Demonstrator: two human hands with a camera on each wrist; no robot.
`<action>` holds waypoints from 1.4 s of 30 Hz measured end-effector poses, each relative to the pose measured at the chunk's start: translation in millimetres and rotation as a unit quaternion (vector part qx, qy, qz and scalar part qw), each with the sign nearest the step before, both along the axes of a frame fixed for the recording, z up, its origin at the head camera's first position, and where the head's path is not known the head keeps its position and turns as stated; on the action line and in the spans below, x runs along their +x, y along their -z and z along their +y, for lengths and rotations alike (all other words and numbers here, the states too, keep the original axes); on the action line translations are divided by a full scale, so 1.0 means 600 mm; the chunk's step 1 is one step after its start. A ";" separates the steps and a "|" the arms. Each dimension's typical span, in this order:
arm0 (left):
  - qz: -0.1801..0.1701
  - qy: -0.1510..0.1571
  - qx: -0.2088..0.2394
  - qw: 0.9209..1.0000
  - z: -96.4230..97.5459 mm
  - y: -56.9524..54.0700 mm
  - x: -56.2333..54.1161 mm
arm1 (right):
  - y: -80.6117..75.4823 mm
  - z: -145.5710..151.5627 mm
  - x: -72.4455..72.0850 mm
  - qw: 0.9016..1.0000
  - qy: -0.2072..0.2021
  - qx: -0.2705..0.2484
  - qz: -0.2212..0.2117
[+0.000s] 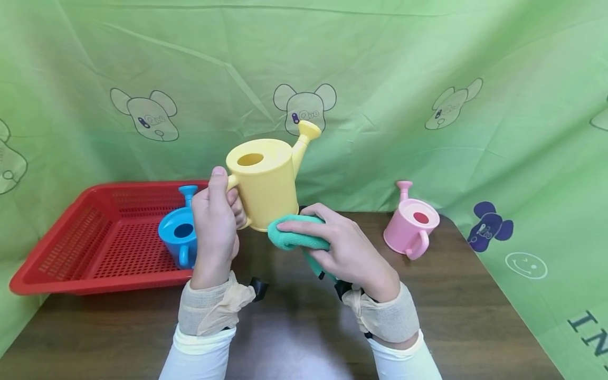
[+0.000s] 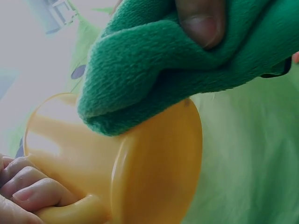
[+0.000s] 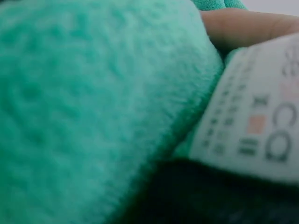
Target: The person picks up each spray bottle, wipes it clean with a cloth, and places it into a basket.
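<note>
A yellow watering can (image 1: 268, 195) is held up over the table, its spout toward the upper right. My left hand (image 1: 216, 219) grips it by the handle. In my right hand (image 1: 344, 240) is a bunched green cloth (image 1: 296, 240), pinched between fingers and thumb and set against the can's lower edge. The left wrist view shows the cloth (image 2: 135, 70) lying on the side of the yellow can (image 2: 159, 163) near its base. Green pile and a printed white label (image 3: 252, 116) fill the right wrist view.
At the left stands a red perforated basket (image 1: 76, 211) with a blue watering can (image 1: 178, 232) inside, partly behind my left hand. A pink watering can (image 1: 410, 224) stands on the brown wooden table (image 1: 456, 306) at the right. A green printed curtain (image 1: 370, 63) hangs behind.
</note>
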State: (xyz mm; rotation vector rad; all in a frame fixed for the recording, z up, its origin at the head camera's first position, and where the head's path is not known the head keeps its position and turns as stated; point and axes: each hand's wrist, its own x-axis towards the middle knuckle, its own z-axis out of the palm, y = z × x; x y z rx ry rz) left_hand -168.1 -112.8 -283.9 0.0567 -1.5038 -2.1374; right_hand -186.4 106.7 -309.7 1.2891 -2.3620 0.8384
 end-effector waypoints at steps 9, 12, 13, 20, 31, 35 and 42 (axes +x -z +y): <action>-0.012 0.007 -0.043 0.999 0.013 0.001 0.002 | -0.004 0.005 -0.004 0.998 -0.003 -0.062 0.017; -0.016 0.013 -0.058 0.998 0.016 0.002 0.002 | -0.006 0.007 -0.004 0.996 -0.001 -0.088 0.030; -0.017 0.014 -0.062 0.998 0.017 0.003 0.003 | -0.007 0.007 -0.004 0.995 -0.001 -0.098 0.032; -0.026 0.016 -0.077 0.997 0.023 0.006 0.004 | -0.011 0.008 -0.005 0.988 0.001 -0.152 0.036; -0.029 0.038 -0.086 0.995 0.027 0.010 0.004 | -0.013 0.013 -0.008 0.974 0.025 -0.219 0.058; -0.030 0.044 -0.085 0.995 0.026 0.009 0.005 | -0.012 0.013 -0.009 0.970 0.024 -0.232 0.069; -0.026 0.042 -0.077 0.996 0.024 0.007 0.005 | -0.013 0.013 -0.008 0.974 0.018 -0.221 0.052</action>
